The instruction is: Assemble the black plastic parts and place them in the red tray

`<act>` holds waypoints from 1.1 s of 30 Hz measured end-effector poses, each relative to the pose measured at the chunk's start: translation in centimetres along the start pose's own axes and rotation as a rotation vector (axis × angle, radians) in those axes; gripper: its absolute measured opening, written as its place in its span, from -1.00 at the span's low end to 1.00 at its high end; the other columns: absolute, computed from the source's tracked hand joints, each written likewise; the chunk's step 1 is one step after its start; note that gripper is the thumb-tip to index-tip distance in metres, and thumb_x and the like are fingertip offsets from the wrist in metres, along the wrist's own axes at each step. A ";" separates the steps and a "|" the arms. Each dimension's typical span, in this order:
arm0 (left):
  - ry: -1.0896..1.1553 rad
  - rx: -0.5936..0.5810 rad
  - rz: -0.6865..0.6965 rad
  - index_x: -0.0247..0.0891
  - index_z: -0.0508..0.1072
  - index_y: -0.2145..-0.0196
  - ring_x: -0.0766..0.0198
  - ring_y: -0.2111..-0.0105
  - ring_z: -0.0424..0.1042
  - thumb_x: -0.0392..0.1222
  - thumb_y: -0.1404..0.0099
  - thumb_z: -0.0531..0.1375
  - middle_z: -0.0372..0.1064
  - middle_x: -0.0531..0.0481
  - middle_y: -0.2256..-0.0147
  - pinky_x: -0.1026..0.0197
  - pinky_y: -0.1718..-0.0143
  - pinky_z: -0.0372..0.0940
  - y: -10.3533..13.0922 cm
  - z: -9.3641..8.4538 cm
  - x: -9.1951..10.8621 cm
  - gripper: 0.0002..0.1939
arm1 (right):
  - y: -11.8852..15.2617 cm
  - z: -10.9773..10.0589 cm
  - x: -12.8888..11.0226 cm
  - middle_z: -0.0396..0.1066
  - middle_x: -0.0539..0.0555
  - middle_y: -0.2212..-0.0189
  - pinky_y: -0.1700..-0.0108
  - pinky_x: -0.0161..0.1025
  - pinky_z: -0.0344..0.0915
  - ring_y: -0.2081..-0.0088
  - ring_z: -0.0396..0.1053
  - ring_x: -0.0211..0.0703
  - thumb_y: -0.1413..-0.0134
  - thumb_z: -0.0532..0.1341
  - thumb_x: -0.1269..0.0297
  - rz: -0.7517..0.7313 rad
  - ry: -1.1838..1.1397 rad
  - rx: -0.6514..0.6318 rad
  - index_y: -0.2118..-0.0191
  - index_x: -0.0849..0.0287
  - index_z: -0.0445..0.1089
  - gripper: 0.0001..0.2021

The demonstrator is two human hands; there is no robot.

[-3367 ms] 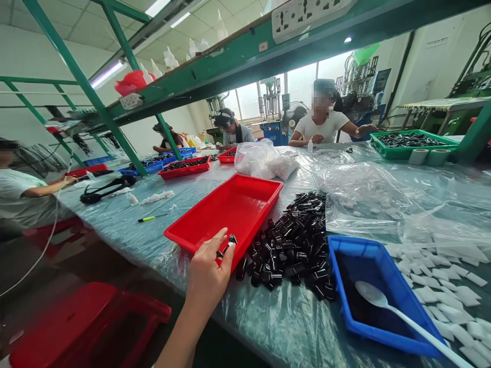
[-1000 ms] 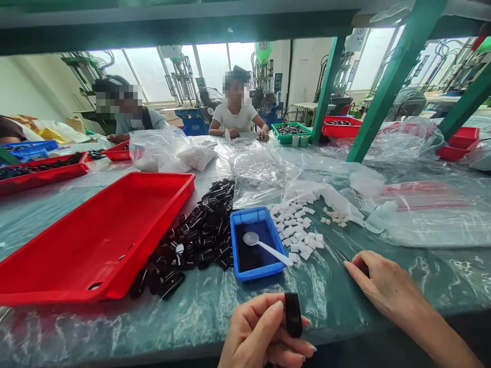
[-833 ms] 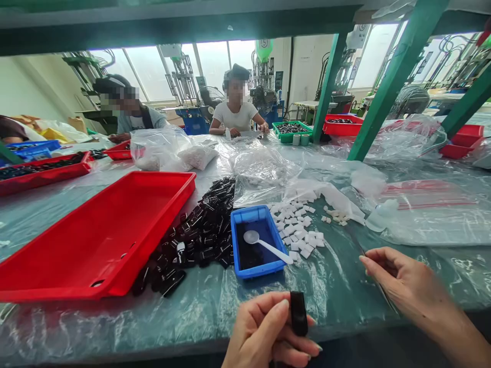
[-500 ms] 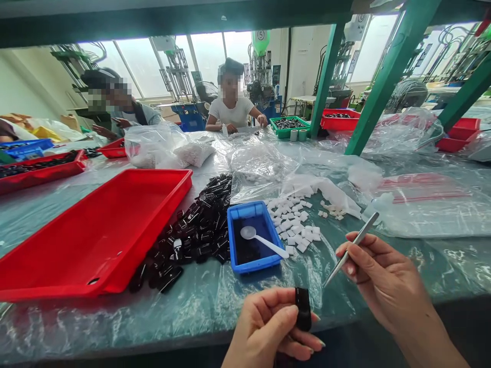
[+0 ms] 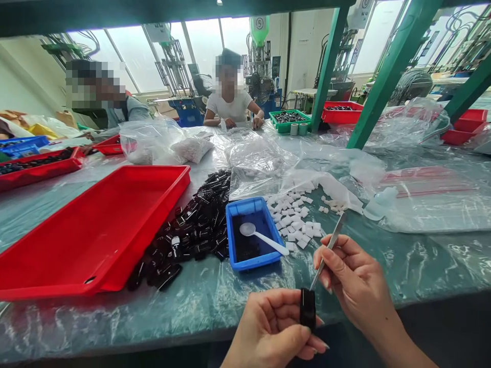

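Note:
Near the table's front edge, my left hand (image 5: pixel 272 324) is closed on a small glossy black plastic piece (image 5: pixel 307 309), held upright between thumb and fingers. My right hand (image 5: pixel 355 276) pinches a pair of metal tweezers (image 5: pixel 330 244). Their tip points down to the top end of the black piece; whether it touches or goes inside I cannot tell. Beyond my hands stands a blue tray (image 5: pixel 253 265) with dark contents and a white plastic spoon (image 5: pixel 268 242) laid across its rim. White square pads (image 5: pixel 295 225) are scattered right of it, and a heap of black pieces (image 5: pixel 199 220) lies left.
A large red tray (image 5: pixel 92 220) takes up the left of the plastic-covered table. Clear bags (image 5: pixel 153 140) and plastic sheets lie farther back. Green posts (image 5: pixel 395 76) rise at the right. Two people sit across the table, one beside a green tray (image 5: pixel 290 130) of dark parts.
My right hand has moved left and down, bringing the tweezers' tip to the black piece. My left hand has shifted slightly right with the piece. The person at left has lowered their hands.

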State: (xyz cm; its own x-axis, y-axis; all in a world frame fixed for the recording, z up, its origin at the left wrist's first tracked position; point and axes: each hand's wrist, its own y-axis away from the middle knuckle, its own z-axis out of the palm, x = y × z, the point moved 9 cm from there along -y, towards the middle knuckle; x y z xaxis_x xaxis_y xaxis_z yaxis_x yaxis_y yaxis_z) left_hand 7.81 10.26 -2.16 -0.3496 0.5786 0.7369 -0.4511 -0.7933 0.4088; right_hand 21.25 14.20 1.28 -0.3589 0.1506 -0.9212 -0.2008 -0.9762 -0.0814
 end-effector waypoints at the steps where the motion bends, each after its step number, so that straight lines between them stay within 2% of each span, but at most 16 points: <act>1: -0.003 0.003 -0.002 -0.44 0.60 0.29 0.25 0.54 0.60 -0.31 0.11 0.48 0.61 -0.16 0.42 0.45 0.57 0.40 0.0 0.0 0.0 -0.63 | 0.1 0.1 0.2 0.39 -0.06 0.57 0.63 -0.49 0.20 0.67 0.25 -0.42 -0.02 0.35 0.15 0.012 -0.001 -0.009 0.27 0.16 0.33 -0.74; 8: 0.000 0.014 0.005 -0.47 0.58 0.26 0.23 0.54 0.60 -0.30 0.12 0.48 0.61 -0.19 0.43 0.43 0.57 0.40 0.0 -0.1 -0.1 -0.60 | 0.5 0.3 0.9 0.38 -0.06 0.57 0.63 -0.46 0.18 0.67 0.22 -0.41 -0.03 0.34 0.15 0.062 -0.017 -0.011 0.25 0.18 0.30 -0.72; 18: -0.048 0.017 -0.013 -0.44 0.61 0.28 0.24 0.54 0.59 -0.36 0.09 0.44 0.60 -0.16 0.43 0.44 0.56 0.40 0.0 0.0 0.0 -0.67 | 0.8 0.5 1.5 0.38 -0.07 0.58 0.64 -0.48 0.13 0.68 0.20 -0.42 0.00 0.36 0.14 0.096 -0.031 -0.006 0.25 0.17 0.30 -0.70; 26: -0.093 -0.020 -0.027 -0.45 0.61 0.27 0.27 0.53 0.59 -0.41 0.03 0.37 0.58 -0.16 0.41 0.45 0.55 0.38 0.0 0.3 0.1 -0.71 | 1.2 0.7 1.2 0.37 -0.07 0.58 0.61 -0.46 0.13 0.67 0.18 -0.42 0.02 0.36 0.13 0.135 -0.024 0.046 0.26 0.17 0.32 -0.70; 33: -0.105 -0.007 -0.034 -0.45 0.61 0.27 0.25 0.52 0.59 -0.44 0.03 0.35 0.59 -0.17 0.41 0.44 0.55 0.38 -0.1 0.1 -0.1 -0.71 | 1.1 0.7 1.7 0.36 -0.09 0.58 0.61 -0.48 0.11 0.67 0.17 -0.44 0.00 0.35 0.13 0.136 -0.030 0.020 0.26 0.16 0.32 -0.72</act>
State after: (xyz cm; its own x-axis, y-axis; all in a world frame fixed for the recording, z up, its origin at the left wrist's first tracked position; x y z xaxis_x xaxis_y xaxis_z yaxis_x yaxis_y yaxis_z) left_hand 7.96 10.25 -2.28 -0.2460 0.5819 0.7751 -0.4672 -0.7719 0.4312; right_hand 19.79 13.46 -0.07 -0.4106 0.0223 -0.9116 -0.1666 -0.9847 0.0510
